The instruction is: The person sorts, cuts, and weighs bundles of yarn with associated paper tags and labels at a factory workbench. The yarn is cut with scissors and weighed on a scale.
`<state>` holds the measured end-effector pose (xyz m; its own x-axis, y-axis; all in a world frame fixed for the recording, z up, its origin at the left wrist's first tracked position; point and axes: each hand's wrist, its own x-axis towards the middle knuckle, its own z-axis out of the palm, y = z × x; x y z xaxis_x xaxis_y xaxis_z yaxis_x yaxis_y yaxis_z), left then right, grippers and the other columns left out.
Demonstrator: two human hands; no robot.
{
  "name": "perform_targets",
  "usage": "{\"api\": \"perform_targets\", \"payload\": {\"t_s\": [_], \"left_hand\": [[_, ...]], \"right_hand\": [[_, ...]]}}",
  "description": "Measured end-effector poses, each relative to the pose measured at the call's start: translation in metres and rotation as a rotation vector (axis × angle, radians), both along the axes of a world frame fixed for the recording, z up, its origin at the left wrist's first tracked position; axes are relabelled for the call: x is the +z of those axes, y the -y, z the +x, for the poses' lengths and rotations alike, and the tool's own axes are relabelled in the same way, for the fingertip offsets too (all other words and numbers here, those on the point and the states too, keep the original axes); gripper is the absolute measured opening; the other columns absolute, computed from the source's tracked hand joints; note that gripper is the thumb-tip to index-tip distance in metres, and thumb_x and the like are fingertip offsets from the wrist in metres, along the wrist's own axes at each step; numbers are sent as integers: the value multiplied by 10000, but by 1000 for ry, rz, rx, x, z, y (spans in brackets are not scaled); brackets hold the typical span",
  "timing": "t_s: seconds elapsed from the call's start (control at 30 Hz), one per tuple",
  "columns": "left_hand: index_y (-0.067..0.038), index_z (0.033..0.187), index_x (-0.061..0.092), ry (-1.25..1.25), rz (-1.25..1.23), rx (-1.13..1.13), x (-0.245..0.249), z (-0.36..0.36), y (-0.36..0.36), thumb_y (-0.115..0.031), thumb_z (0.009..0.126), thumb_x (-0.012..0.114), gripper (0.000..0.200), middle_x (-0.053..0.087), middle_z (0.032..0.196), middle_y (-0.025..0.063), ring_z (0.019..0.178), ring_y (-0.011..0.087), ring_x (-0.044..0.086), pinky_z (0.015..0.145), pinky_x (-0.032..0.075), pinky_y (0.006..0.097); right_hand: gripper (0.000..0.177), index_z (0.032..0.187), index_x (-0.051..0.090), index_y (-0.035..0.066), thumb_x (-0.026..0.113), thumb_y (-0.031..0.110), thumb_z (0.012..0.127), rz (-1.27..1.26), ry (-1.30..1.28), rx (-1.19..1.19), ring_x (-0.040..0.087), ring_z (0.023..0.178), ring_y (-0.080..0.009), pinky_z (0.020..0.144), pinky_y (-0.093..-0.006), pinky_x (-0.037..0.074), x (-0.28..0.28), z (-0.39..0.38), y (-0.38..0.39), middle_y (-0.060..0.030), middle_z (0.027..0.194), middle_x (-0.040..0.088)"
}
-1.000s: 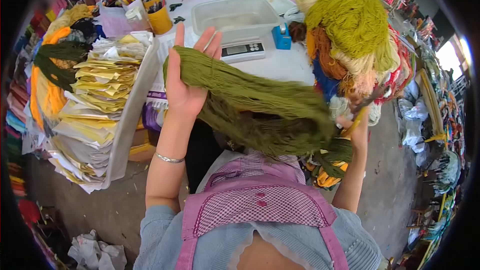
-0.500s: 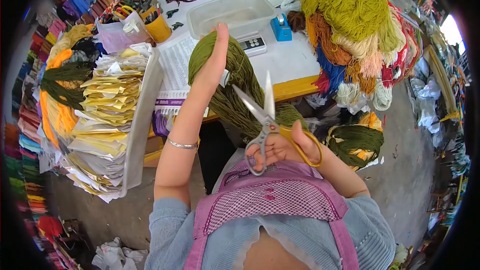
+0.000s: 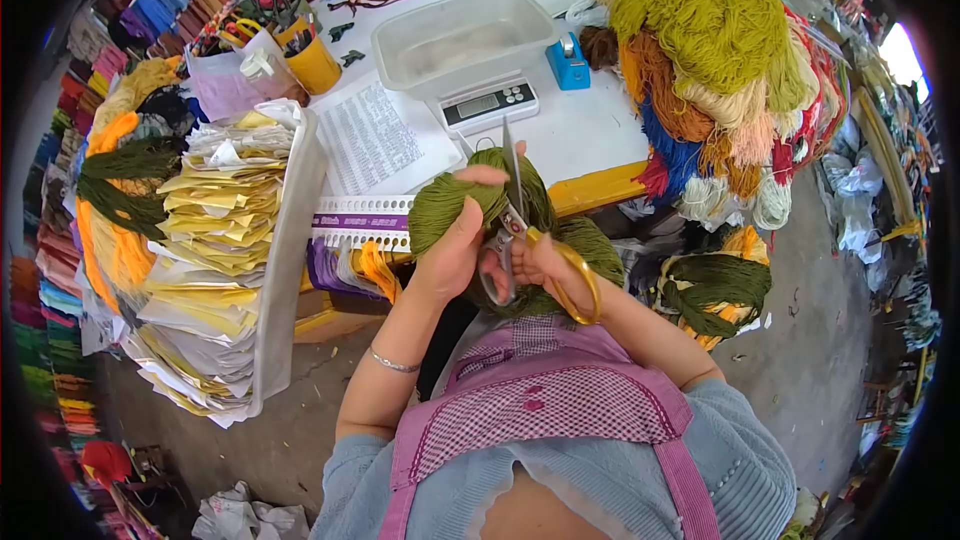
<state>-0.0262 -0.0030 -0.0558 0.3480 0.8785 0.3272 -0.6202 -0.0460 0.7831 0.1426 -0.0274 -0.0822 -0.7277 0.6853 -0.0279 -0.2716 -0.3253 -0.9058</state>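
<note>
Plastic tub, digital scale, blue tape dispenser, yellow cup

Decent, even light in here, daylight-white, w/ a blown-out glare patch at upper R of the frame & the white tabletop nr top ctr reading v bright. I see soft shadow, mostly under its front edge, just R of ctr. Scissors mid-frame look fairly sharp, but coloured yarns at far L bend & blur, fisheye-style, toward the black surround.
</note>
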Motion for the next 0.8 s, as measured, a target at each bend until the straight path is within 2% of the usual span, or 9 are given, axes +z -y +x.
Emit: {"api": "perform_targets", "payload": {"t_s": [0.03,0.17,0.3,0.43,0.5,0.6,0.63,0.73,0.8], "left_hand": [[-51,1129,515,31,28,3,-2,1,-1,-351,956,563,349,396,1449,218,1201,264,484,1011,390,380],[-135,959,535,26,-48,-49,-13,-11,-14,-412,956,530,276,364,1449,278,1342,390,369,1110,278,489],[-135,851,514,30,-151,-65,-25,1,-14,-396,980,487,293,438,1403,246,1333,392,383,1107,301,491],[-39,1392,426,-518,-560,-342,-13,-2,-3,-382,975,516,547,500,1373,120,1187,159,513,1037,403,371],[-44,1383,446,-298,-188,-208,-29,5,-16,-342,970,537,517,494,1383,118,1164,170,530,1014,410,340],[-70,970,566,-236,-32,-182,-30,-8,-31,-288,955,567,218,459,1418,172,1187,211,521,1027,385,346],[-31,1238,572,-235,-19,-140,-29,-3,-27,-284,963,562,374,545,1254,38,1108,121,507,986,390,312],[-42,1193,599,-258,-316,-213,-39,11,-9,-268,962,573,325,593,1067,-7,1005,83,530,881,445,302],[-56,1165,606,-421,-389,-365,-35,11,-6,-271,951,595,303,601,945,-35,880,71,546,772,455,239]], "right_hand": [[580,979,579,13,482,584,933,-38,-54,-103,586,737,-152,682,-271,467,-7,-3,5,-50,782,570],[473,774,592,6,549,446,942,-75,122,-118,546,500,-137,483,-261,428,4,6,12,-34,610,520],[493,838,594,11,507,482,958,-128,159,-117,560,550,-137,535,-275,453,-5,15,13,-42,672,553],[568,1008,572,24,401,564,971,-161,-32,-312,594,691,-166,698,-299,484,-10,0,14,-52,754,583],[577,969,581,23,387,566,974,-201,20,-103,597,663,-166,662,-289,486,-11,14,8,-57,747,594],[613,909,588,13,376,586,968,-291,143,-31,579,599,-162,596,-283,477,-7,32,14,-62,711,590],[624,947,588,9,375,595,964,-267,233,-18,592,640,-160,626,-283,484,-3,39,15,-65,734,597],[621,994,585,5,385,591,963,-292,114,-63,615,712,-165,679,-288,496,0,34,16,-79,791,615],[650,1014,583,-35,361,574,973,-351,53,-351,622,750,-228,705,-350,510,5,19,24,-134,849,618]]}}
